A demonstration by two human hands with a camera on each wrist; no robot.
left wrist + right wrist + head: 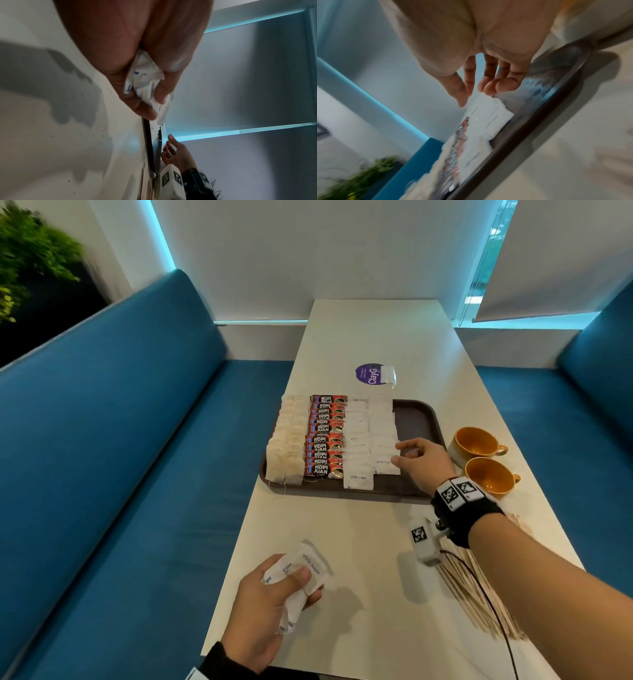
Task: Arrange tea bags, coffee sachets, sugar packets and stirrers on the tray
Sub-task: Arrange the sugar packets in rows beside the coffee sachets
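Nearest, the left hand [270, 597] clenched a bunch of sugar packets [310, 568] above the bench [359, 535], its fingers [145, 108] curled round them. Right of it, under the right forearm, the stirrers [479, 594] lay on the bench, not yet moved. Farther on, the right hand [423, 462] hung over the tray [416, 416], fingers [489, 86] released and empty, just beside the last sugar row. Left of those fingers sat sachets [325, 436], then tea bags [287, 440]. By my judgement, tea and coffee were done; sugar nearly; stirrers remained.
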